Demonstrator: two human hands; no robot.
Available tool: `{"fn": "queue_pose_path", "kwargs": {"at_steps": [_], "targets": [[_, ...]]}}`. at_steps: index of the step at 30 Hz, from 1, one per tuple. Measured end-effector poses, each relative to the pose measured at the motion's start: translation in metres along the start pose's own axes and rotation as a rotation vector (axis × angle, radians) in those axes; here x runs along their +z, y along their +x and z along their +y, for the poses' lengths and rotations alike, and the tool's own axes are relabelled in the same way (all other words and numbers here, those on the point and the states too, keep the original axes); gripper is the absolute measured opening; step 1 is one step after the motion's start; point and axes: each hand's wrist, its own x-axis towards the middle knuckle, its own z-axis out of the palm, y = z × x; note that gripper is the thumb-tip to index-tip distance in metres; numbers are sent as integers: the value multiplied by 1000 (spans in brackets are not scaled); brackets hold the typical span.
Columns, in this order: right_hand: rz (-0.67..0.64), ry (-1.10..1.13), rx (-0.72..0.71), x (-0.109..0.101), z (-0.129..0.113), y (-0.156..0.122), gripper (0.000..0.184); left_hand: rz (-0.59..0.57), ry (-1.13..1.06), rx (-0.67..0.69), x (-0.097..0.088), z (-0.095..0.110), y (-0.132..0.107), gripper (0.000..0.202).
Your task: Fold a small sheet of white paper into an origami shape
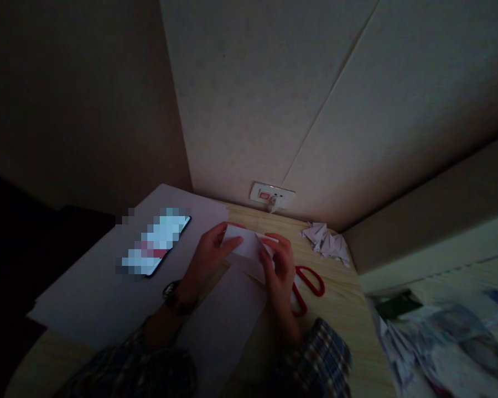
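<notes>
Both my hands hold a small folded piece of white paper point(247, 247) just above the wooden table point(344, 309). My left hand point(209, 260) grips its left edge, thumb on top, with a watch on the wrist. My right hand point(279, 271) pinches the right side, fingers curled over the fold. A large white sheet point(108, 298) lies under my hands. Red-handled scissors point(311, 282) lie right beside my right hand. The scene is dim.
A phone point(157, 246) with a lit screen rests on the large sheet at the left. A pile of folded white paper pieces point(327, 240) sits at the back right. A wall socket point(271, 195) is behind the table. Cluttered papers point(431, 342) lie lower right.
</notes>
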Motion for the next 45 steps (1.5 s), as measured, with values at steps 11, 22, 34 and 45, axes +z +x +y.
{"fn": "queue_pose_path", "kwargs": {"at_steps": [11, 22, 34, 45], "targets": [[15, -30, 26, -1, -1, -1, 16, -39, 12, -32, -1, 2, 0, 33], [26, -19, 61, 0, 0, -1, 15, -10, 4, -39, -1, 2, 1, 31], [28, 11, 87, 3, 3, 0, 13, -40, 157, 21, -4, -1, 1, 28], [-77, 15, 159, 3, 1, 0, 7, 43, 163, 25, -6, -1, 1, 25]]}}
